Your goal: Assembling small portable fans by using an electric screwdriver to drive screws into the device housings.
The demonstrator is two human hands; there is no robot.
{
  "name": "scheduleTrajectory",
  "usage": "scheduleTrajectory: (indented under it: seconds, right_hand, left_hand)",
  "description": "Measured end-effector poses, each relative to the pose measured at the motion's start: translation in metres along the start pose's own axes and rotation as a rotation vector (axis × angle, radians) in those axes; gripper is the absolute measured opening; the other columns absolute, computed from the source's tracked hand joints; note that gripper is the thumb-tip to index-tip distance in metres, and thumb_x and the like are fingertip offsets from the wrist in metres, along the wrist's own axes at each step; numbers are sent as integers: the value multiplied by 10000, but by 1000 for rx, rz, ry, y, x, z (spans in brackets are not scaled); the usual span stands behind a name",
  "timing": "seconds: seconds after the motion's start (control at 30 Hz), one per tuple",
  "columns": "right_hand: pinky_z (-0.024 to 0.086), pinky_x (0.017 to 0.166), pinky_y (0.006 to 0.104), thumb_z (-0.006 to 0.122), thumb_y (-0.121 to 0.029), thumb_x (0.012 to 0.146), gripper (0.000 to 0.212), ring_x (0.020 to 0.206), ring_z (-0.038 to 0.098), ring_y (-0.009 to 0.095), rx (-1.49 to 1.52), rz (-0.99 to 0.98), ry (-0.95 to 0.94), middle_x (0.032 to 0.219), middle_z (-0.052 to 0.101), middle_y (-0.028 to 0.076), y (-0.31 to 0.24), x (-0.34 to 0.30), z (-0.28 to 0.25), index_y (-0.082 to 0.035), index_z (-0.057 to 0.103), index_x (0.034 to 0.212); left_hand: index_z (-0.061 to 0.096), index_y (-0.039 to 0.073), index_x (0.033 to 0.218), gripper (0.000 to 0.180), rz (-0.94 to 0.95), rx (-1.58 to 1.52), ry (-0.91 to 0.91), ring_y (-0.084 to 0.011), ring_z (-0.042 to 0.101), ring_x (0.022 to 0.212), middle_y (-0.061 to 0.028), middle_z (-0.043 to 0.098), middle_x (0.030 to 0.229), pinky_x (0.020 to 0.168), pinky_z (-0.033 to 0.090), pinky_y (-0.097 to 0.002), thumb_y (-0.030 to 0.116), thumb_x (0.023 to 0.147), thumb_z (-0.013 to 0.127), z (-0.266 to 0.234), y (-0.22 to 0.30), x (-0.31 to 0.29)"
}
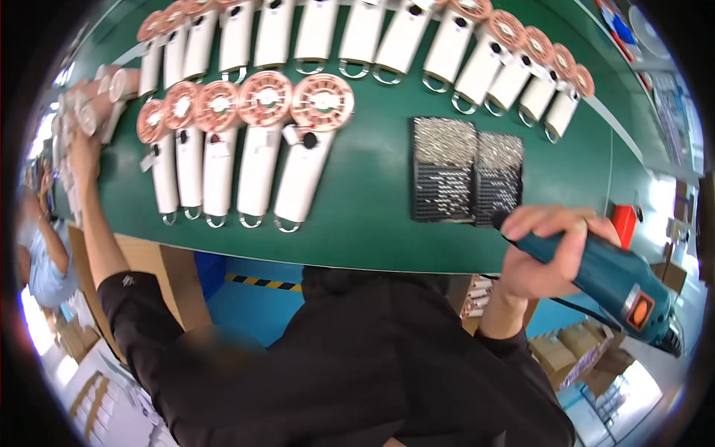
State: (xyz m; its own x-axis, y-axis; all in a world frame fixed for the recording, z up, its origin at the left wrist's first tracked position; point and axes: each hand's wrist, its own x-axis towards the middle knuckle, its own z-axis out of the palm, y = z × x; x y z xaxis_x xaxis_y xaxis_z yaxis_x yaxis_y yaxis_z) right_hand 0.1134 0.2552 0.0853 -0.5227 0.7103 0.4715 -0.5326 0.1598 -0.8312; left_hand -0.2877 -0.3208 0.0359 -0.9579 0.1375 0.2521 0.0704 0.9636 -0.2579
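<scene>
My right hand (pixel 550 246) is wrapped round a teal electric screwdriver (pixel 612 281), its black tip end pointing left at the near edge of two black screw trays (pixel 444 195). Silvery screws heap in the far part of the trays and stand in rows nearer me. Far to the left, my left hand (pixel 84 153) reaches in among a cluster of handheld fans (pixel 123 83); its fingers are too small and blurred there to make out a grip. Several white handheld fans with pink round heads (pixel 322 102) lie in a row in front of me, wrist loops toward me.
Along the far side of the green table (pixel 372 242) lies a longer row of similar fans (pixel 363 33). A red box (pixel 624 223) stands beyond the right edge. Another person in a blue top (pixel 51 261) is at the left. Cardboard boxes (pixel 570 350) sit below right.
</scene>
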Motion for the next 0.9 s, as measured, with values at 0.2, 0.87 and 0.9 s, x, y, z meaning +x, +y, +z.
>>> scheduleTrajectory:
  seconds: [0.2,0.87,0.9]
  right_hand:
    - [483,362,369,489,-67,852,290,371,481,223,-52,8,12,604,493,147,3,12,-13,-29,334,1094]
    - [436,370,337,523,-96,851,247,369,436,185,-409,-190,375,547,434,93,36,37,-67,41,362,979]
    - [427,376,339,516,-126,870,192,378,441,191,-433,-174,379,559,431,93,36,35,-68,19,397,911]
  left_hand:
    - [527,-108,1101,474,218,307,296,-339,559,917,-216,564,988,836,439,-423,253,798,576,-115,109,-87]
    - [449,-41,1254,410,-4,-1908,-714,-93,524,808,-47,561,948,725,451,-274,-11,871,589,-194,436,-299]
    - [444,-43,1261,401,-86,-1988,-738,-95,520,834,-51,552,988,740,447,-271,-8,882,570,-197,442,-300]
